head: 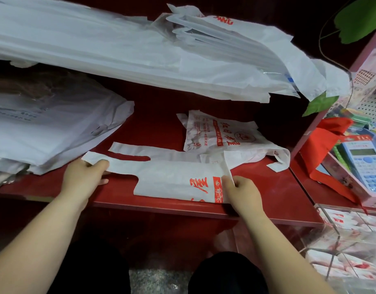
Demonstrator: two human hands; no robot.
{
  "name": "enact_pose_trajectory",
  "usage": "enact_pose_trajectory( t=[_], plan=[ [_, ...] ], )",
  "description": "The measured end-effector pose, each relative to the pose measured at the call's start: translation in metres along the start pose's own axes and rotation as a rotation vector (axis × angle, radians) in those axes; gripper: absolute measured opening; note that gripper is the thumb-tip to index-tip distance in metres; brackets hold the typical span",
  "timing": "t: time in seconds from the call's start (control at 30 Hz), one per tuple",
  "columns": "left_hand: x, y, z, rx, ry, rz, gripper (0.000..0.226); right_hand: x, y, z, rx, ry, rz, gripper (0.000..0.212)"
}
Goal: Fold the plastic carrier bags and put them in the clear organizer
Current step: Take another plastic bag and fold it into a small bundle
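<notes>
The carrier bag [174, 179], white with red print, lies flat along the front edge of the red tabletop [274, 187]. Its two handle loops point left and its printed body points right. The left hand [83, 177] is at the bag's left end and pinches the nearer handle loop, thumb on top and fingers underneath. The right hand [242, 192] is at the bag's right end, by the red printing, with thumb and fingers closed on the plastic edge there. The bag is stretched between the two hands, and both forearms reach in from below it.

Just behind the bag's right half, touching it, lies a crumpled bag [221, 134] with red lettering. One of its handles trails off to the right. Behind and to the left of the bag sits a thick stack of bags [45, 132], with its corner close to the left hand. Well above the bag, a long pile of white bags [119, 49] spans most of the view.

To the right of the bag, past the tabletop's edge, are a red cloth [322, 145] and a blue calculator [365, 164]. A green leaf [318, 102] hangs higher up on that side. Below and to the right of the bag stands the clear organizer [322, 232], whose compartments hold folded white-and-red bags.
</notes>
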State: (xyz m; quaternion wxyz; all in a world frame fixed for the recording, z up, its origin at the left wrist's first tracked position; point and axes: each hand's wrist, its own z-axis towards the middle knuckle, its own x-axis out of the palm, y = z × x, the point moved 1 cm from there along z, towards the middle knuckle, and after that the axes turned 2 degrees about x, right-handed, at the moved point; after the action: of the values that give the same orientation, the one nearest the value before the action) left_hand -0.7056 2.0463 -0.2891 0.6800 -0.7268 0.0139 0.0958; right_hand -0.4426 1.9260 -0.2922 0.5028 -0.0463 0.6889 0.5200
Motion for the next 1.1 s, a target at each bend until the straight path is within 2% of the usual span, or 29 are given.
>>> enact_pose_trajectory(
  t=[0.03,0.1,0.13,0.17,0.2,0.23,0.27,0.3,0.37,0.43,0.53,0.67,0.8,1.1],
  plan=[
    [-0.002,-0.001,-0.001,0.047,-0.072,0.082,0.007,0.001,-0.001,-0.001,-0.006,-0.004,0.012,0.047],
    [-0.004,-0.004,-0.007,0.200,-0.253,0.284,0.034,0.003,-0.001,-0.004,-0.015,-0.002,0.017,0.046],
    [-0.001,-0.009,-0.015,0.355,-0.301,0.354,0.041,0.005,-0.001,-0.006,-0.022,-0.004,0.010,0.046],
    [0.007,-0.015,-0.023,0.527,-0.279,0.415,0.044,0.007,-0.001,-0.007,-0.034,-0.011,-0.003,0.046],
    [0.020,-0.020,-0.031,0.681,-0.174,0.491,0.047,0.009,-0.001,-0.008,-0.044,-0.020,-0.019,0.045],
    [0.035,-0.025,-0.040,0.791,0.007,0.569,0.047,0.010,-0.001,-0.009,-0.054,-0.028,-0.030,0.045],
    [0.054,-0.027,-0.048,0.830,0.214,0.656,0.046,0.011,-0.001,-0.010,-0.061,-0.033,-0.029,0.045],
    [0.073,-0.026,-0.053,0.823,0.389,0.747,0.045,0.011,-0.001,-0.010,-0.065,-0.035,-0.021,0.045],
    [0.104,-0.019,-0.055,0.709,0.615,0.900,0.047,0.010,-0.002,-0.011,-0.065,-0.025,0.008,0.045],
    [0.121,-0.012,-0.051,0.636,0.696,1.003,0.049,0.008,-0.003,-0.013,-0.050,-0.004,0.057,0.048],
    [0.127,-0.004,-0.046,0.654,0.689,1.118,0.050,0.004,-0.004,-0.015,0.032,0.007,0.142,0.059],
    [0.126,-0.004,-0.048,0.712,0.659,1.143,0.050,0.003,-0.003,-0.014,0.082,-0.032,0.135,0.052],
    [0.128,-0.005,-0.044,0.784,0.584,1.158,0.045,0.003,-0.007,-0.011,0.026,-0.068,0.062,0.018],
    [0.127,-0.007,-0.045,0.764,0.501,1.204,0.044,0.017,-0.003,-0.008,-0.034,-0.144,-0.277,0.032]
  ],
)
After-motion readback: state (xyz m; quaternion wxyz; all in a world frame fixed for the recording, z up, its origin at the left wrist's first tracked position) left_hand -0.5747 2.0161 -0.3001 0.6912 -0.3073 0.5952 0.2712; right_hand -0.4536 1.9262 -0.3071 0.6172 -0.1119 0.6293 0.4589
